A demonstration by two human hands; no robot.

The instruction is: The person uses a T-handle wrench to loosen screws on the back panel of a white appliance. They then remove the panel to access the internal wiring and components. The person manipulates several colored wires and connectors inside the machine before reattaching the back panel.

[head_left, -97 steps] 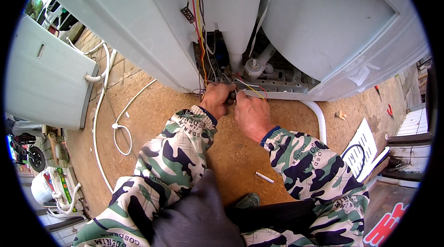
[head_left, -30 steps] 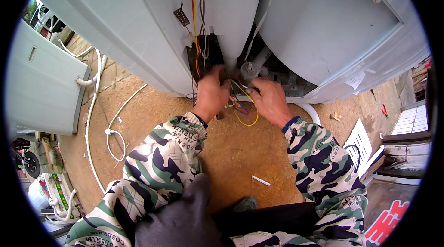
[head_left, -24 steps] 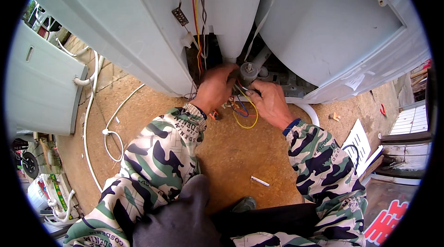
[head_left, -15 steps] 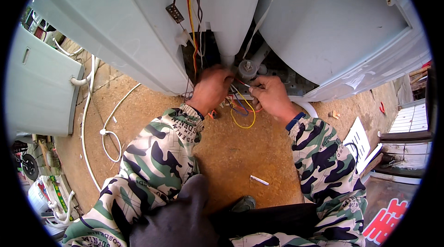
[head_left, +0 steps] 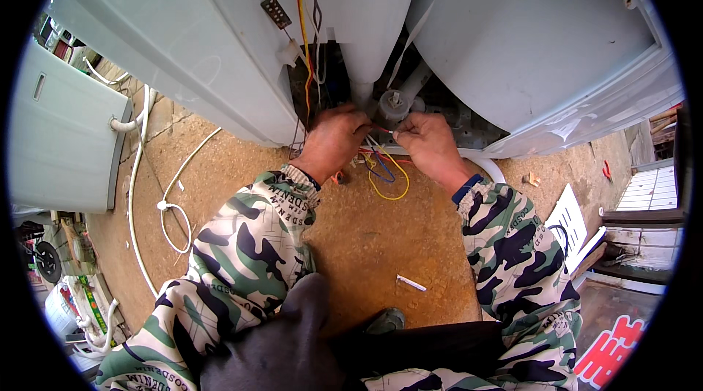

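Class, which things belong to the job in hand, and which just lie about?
Likely job: thin red wire between left hand and right hand; looped yellow wire; large white opened appliance.
Lying about: short white strip; small red tool; white black-marked sheet.

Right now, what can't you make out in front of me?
All in the head view:
Left hand: exactly what it grips, hidden by its own back.
Red wire: where it continues, covered by the right hand.
Dark cavity: its inside, lost in shadow.
Pale appliance: its full extent, cut off by the upper edge.
Red object: its kind, too small.
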